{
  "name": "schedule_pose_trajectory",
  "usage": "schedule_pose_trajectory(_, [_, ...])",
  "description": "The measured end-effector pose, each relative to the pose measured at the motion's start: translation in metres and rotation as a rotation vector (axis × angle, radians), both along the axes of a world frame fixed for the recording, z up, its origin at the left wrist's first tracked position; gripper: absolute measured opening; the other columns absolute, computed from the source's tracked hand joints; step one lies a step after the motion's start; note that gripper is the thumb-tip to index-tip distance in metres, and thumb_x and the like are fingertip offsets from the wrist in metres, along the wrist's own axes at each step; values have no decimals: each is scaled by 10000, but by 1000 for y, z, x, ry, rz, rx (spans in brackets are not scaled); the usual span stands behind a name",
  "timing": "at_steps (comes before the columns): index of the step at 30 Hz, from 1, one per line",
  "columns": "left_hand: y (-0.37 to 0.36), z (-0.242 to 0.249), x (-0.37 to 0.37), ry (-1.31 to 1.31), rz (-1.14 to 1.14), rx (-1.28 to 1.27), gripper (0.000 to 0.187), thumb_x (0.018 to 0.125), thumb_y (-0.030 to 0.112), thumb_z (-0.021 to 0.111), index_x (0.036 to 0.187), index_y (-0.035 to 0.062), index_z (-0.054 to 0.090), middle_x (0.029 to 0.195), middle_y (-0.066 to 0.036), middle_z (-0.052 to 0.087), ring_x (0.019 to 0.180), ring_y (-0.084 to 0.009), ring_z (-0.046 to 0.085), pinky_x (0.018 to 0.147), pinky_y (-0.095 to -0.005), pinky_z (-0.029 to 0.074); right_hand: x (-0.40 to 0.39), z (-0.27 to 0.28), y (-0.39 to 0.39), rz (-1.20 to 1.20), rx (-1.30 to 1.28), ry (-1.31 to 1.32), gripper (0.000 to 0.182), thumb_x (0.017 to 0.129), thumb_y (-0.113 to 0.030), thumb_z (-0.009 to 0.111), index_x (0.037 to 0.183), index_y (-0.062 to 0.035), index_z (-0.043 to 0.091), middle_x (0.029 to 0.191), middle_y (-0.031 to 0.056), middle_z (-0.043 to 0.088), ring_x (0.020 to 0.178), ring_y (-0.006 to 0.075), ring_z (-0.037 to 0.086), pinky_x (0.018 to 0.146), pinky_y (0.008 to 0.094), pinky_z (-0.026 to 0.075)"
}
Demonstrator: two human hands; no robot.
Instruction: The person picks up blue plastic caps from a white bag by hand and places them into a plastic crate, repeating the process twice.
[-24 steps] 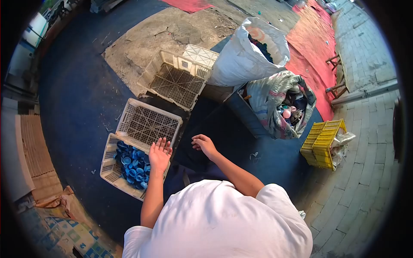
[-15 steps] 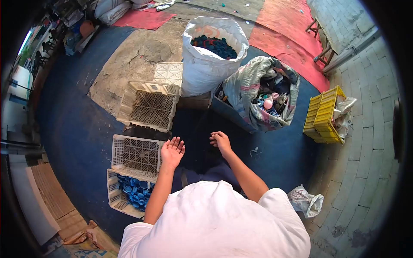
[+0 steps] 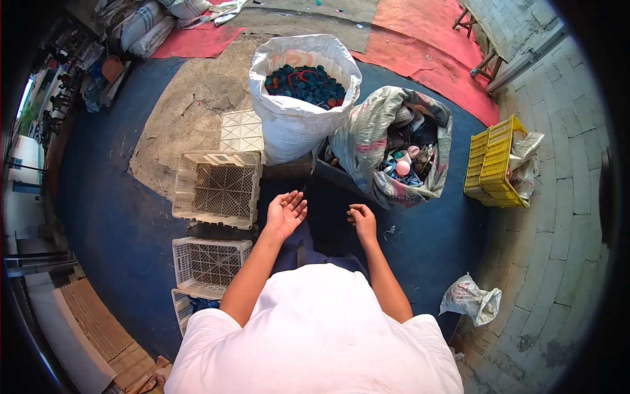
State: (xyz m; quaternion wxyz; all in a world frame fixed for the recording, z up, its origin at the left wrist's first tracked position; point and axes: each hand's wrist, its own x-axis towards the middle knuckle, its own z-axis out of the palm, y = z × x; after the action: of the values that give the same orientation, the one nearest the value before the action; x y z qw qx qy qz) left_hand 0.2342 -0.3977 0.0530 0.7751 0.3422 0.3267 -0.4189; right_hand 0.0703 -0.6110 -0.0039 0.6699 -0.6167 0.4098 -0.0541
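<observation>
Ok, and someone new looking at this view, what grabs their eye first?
Probably the tall white sack ahead of the person, open at the top and showing a heap of dark teal caps or similar small pieces. Next, the yellow crate by the wall at right, bright against the gray blocks. Then the red sheeting spread across the floor at the far side, beyond the sacks.

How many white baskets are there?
4, on the left: a far basket by the white sack, a big basket nearer, a smaller basket next, and a partly hidden basket by the left arm. Others may be hidden.
</observation>
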Motion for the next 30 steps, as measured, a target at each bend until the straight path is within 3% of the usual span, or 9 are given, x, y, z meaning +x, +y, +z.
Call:
schedule_pose_trajectory(5, [-52,17,83,-449,-225,98,276,1020,237,550,1224,65,620,1218,-80,684,1062,-220,663,927,-390,528,98,47,-25,101,-425,-85,211,954,-162,643,1072,-2,715,946,88,735,833,174,709,770,299,549])
schedule_pose_trajectory(6, [-61,27,103,-512,-272,126,277,1030,213,557,1251,52,603,1225,-91,680,1053,-201,675,939,-367,532,123,56,-29,82,-440,-155,170,928,-99,653,1061,-9,708,975,111,720,870,222,701,758,331,553])
schedule_pose_trajectory(10, [-92,61,178,-696,-271,94,247,999,162,618,1217,47,616,1158,-80,689,995,-151,679,926,-287,517,225,102,-37,84,-879,-378,216,842,41,627,1041,-17,690,1042,139,680,1023,314,643,877,400,529])
schedule_pose_trajectory(12, [-101,64,209,-956,-294,172,283,988,140,636,1248,31,616,1218,-99,674,1055,-179,671,969,-314,527,270,111,-45,185,-1044,-434,294,791,88,613,1059,-14,675,1090,145,661,1105,347,604,983,438,474])
schedule_pose_trajectory(15, [-112,82,245,-1251,-431,307,319,941,136,695,1242,47,642,1231,-99,676,1126,-205,649,993,-336,510,321,119,-54,367,-1123,-402,331,782,83,628,1091,-30,669,1122,147,655,1115,349,605,984,423,470])
schedule_pose_trajectory(19, [-120,80,276,-1948,-734,719,404,873,152,748,1258,71,660,1251,-127,671,1247,-293,585,1091,-424,431,339,94,-59,547,-1281,145,329,897,-117,618,1221,-67,634,1306,139,616,1336,343,508,1089,554,382])
schedule_pose_trajectory(20, [-119,76,281,-2001,-794,772,488,833,187,785,1289,72,653,1236,-141,669,1275,-342,547,1145,-480,347,340,86,-63,622,-1184,304,376,952,-211,574,1301,-77,612,1405,140,573,1407,361,444,1134,608,302])
schedule_pose_trajectory(24, [-108,57,286,-1885,-925,901,549,813,220,817,1314,76,645,1175,-109,672,1212,-305,581,1116,-478,340,326,75,-75,671,-1140,299,456,981,-300,573,1381,-80,582,1469,173,527,1424,382,409,1178,553,259])
schedule_pose_trajectory(30, [-104,60,273,-1796,-1003,926,308,795,100,799,1094,78,728,989,-69,674,1042,-261,628,997,-447,374,303,68,-71,648,-1143,271,560,981,-399,592,1420,-54,555,1540,210,445,1452,392,348,1188,520,258])
